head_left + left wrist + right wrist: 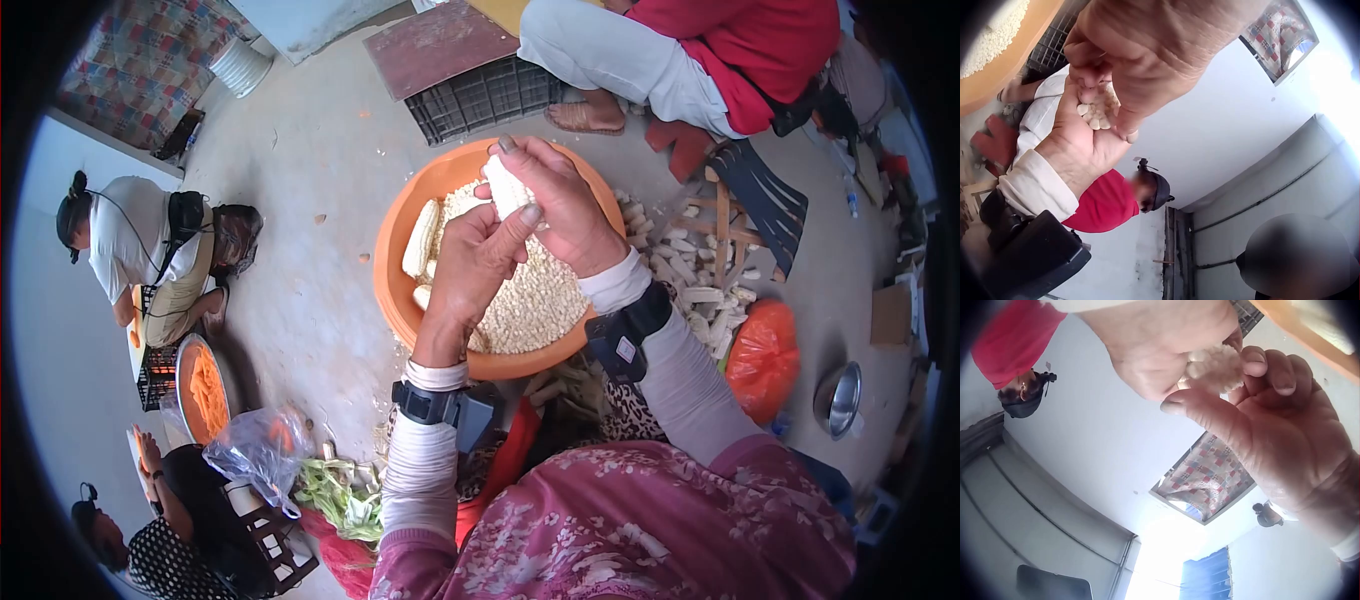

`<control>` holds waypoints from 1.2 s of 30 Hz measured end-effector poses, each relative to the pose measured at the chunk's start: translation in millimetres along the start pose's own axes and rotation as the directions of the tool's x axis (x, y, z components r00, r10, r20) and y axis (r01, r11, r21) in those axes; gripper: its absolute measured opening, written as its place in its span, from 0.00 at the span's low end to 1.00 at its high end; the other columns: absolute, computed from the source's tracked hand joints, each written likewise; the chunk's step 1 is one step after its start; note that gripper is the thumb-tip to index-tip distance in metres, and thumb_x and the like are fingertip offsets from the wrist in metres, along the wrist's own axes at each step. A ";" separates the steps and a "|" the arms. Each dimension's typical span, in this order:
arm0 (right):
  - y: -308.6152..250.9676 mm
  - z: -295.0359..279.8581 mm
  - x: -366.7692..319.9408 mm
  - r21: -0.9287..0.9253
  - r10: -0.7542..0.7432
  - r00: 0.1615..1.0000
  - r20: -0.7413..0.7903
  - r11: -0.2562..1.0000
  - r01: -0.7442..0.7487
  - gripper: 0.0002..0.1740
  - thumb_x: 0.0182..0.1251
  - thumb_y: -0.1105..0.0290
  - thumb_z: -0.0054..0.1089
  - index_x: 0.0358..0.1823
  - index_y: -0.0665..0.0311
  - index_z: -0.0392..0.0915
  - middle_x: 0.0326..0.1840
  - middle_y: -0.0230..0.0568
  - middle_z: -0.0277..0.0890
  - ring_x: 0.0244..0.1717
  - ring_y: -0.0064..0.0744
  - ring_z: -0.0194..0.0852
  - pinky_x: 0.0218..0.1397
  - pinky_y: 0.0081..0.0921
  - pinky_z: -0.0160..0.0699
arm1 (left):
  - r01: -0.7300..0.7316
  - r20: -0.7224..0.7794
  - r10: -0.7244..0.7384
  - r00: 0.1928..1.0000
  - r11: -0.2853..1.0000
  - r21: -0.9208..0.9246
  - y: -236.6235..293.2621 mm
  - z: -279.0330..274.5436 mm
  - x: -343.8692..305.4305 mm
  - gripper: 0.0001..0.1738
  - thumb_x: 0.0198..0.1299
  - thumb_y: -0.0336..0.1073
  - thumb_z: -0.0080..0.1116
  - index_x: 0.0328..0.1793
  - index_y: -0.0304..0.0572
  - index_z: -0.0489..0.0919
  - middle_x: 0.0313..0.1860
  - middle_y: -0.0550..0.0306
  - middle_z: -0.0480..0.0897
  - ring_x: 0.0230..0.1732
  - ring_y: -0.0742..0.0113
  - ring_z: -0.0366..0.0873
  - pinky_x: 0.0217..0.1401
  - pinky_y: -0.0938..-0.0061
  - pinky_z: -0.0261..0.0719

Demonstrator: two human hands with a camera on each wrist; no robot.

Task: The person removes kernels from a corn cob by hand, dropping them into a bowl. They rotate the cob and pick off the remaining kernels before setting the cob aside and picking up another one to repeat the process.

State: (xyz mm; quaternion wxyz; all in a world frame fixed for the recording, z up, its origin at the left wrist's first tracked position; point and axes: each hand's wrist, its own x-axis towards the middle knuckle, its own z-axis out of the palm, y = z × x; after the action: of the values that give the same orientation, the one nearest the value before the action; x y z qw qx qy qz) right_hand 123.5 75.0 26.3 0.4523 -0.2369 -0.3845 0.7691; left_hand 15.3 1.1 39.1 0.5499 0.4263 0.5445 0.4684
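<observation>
A pale ear of corn point(508, 188) is held over a wide orange basin point(392, 270). My right hand point(568, 205) grips it, thumb along its side. My left hand point(468, 265) has its thumb against the lower part of the ear. Bare cob and a few rows of kernels point(1094, 119) show between the hands in the left wrist view. From the right wrist, the left thumb and fingers point(1257, 362) stand on either side of the ear point(1215, 367). Loose kernels point(535, 300) fill much of the basin, and another whole ear point(421, 238) lies at its left side.
Stripped cobs point(705, 295) are heaped right of the basin beside an orange bag point(763, 360). A black crate point(485, 100) stands beyond it, with a person in red point(745, 50) seated close by. Husks point(340, 495) lie at lower left; two people work farther left near a bowl of orange shreds point(207, 395).
</observation>
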 end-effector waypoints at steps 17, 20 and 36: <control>3.6 -8.1 9.7 -0.095 0.038 0.997 0.068 0.995 -0.031 0.21 0.64 0.59 0.59 0.47 0.68 0.67 0.35 0.36 0.71 0.32 0.21 0.72 0.33 0.19 0.74 | 0.108 0.226 -0.039 0.973 0.947 -0.303 -22.5 -23.0 10.6 0.17 0.65 0.48 0.52 0.30 0.43 0.75 0.24 0.62 0.78 0.20 0.78 0.68 0.22 0.87 0.62; -0.7 -3.3 9.0 -0.123 0.065 0.995 0.074 0.991 -0.055 0.18 0.66 0.61 0.57 0.50 0.68 0.70 0.35 0.34 0.72 0.35 0.19 0.72 0.37 0.18 0.75 | 0.071 0.264 0.003 0.965 0.960 -0.270 -19.9 -29.1 9.2 0.17 0.65 0.47 0.51 0.32 0.41 0.74 0.24 0.61 0.78 0.21 0.77 0.68 0.22 0.86 0.63; 24.3 4.0 18.4 -0.178 0.131 0.989 0.064 0.977 -0.118 0.19 0.68 0.60 0.54 0.50 0.69 0.70 0.41 0.34 0.70 0.39 0.22 0.72 0.40 0.17 0.74 | 0.135 0.056 -0.124 0.991 0.957 -0.257 -20.4 -35.6 0.5 0.22 0.63 0.53 0.53 0.27 0.43 0.76 0.19 0.63 0.75 0.16 0.82 0.65 0.17 0.90 0.60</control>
State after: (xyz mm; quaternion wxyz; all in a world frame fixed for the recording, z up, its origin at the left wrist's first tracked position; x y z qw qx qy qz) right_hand 99.3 82.5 8.8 0.3662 -0.2699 -0.4510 0.7679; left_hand -19.2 -3.9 17.5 0.6412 0.3230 0.4939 0.4904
